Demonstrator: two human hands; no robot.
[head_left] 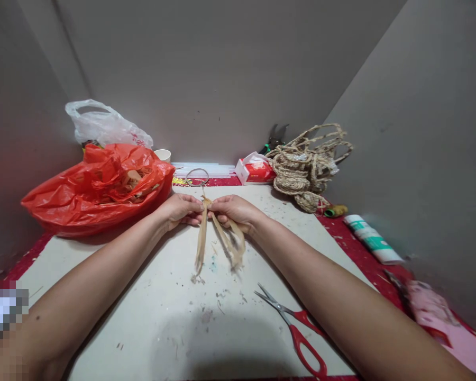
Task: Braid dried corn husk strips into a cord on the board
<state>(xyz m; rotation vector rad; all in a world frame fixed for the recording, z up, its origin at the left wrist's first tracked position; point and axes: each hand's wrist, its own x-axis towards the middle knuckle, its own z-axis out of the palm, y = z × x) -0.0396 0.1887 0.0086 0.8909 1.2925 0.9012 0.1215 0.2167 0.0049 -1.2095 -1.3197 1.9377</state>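
Mid-frame, left hand [181, 209] and right hand [236, 212] pinch pale strips [201, 238], probably light, tearable; best held near their gathered top [207, 200].

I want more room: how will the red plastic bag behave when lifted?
The red plastic bag would probably sag: its film looks thin and crumpled. It may be light for its size, since the visible contents look dry. Some might spill through its open mouth.

no legible text, red print [138, 139] on white plastic bag [109, 128] unreadable, lettering on red tissue packet [257, 169] too small
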